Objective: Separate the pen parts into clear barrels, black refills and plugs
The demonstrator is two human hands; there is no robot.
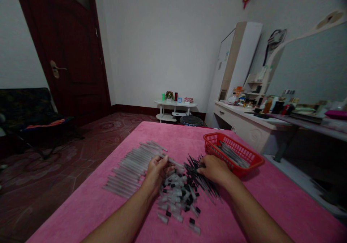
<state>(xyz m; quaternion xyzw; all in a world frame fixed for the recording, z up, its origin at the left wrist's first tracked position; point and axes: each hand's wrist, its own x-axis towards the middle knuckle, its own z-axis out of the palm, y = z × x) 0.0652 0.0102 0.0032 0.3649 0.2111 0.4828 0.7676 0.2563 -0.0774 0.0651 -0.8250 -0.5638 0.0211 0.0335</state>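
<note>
My left hand [155, 171] is closed around a clear plastic pen tube [173, 161] that sticks out to the right above a heap of clear and black caps [179, 196]. My right hand [214, 169] rests with its fingers curled on a pile of thin black refills [199, 174], pinching at them; what it grips I cannot make out. A long row of clear pen tubes [132, 170] lies to the left of my left hand on the pink cloth.
A red plastic basket [245, 159] holding several finished pens sits right of my right hand. The pink-covered table [271, 196] drops off at both sides. A dresser [244, 122] stands right, a small white stand [175, 107] and a dark door [73, 47] behind.
</note>
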